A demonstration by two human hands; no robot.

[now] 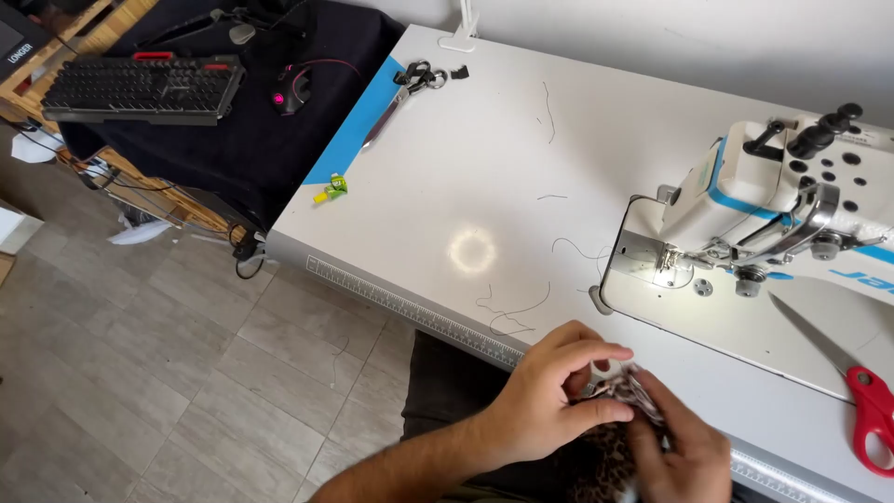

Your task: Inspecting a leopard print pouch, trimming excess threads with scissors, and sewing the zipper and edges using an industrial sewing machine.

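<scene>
Your left hand point(545, 387) & right hand point(675, 447) both pinch the leopard-print fabric point(622, 396) at the table's point(447, 186) near edge, fingers closed narrow on it. Keep the fold tight btwn thumbs; the sewing machine point(764, 214) sits well beyond your fingertips.

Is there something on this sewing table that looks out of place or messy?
Only small things. Loose thread scraps lie scattered on the white table. The red-handled scissors rest open beside the sewing machine. Both hands hold the leopard-print fabric.
</scene>
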